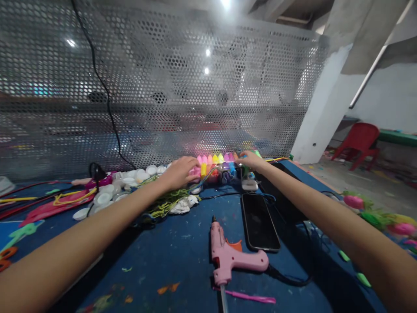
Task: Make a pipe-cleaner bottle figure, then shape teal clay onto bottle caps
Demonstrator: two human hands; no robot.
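Observation:
At the back of the blue table lies a clear-looking pack of small bright coloured pieces (pixel 213 165), in pink, yellow, orange, purple and blue, set in rows with pointed tops. I cannot tell what the pieces are. My left hand (pixel 183 171) is closed on the pack's left end, with its fingertips on the pink pieces. At the right end my right hand (pixel 252 161) grips the pack with bent fingers, partly covering it. Nearer to me lie a pink glue gun (pixel 224 254) with a glue stick at its rear and a black phone (pixel 259 221).
White round lids (pixel 104 199), green yarn-like strands (pixel 164 202) and crumpled white paper (pixel 184 204) lie left of centre. Orange-handled scissors (pixel 7 256) sit at far left. A perforated metal screen (pixel 195 87) stands behind. Artificial-looking flowers (pixel 355 201) are at right, beyond them a red chair (pixel 360 139).

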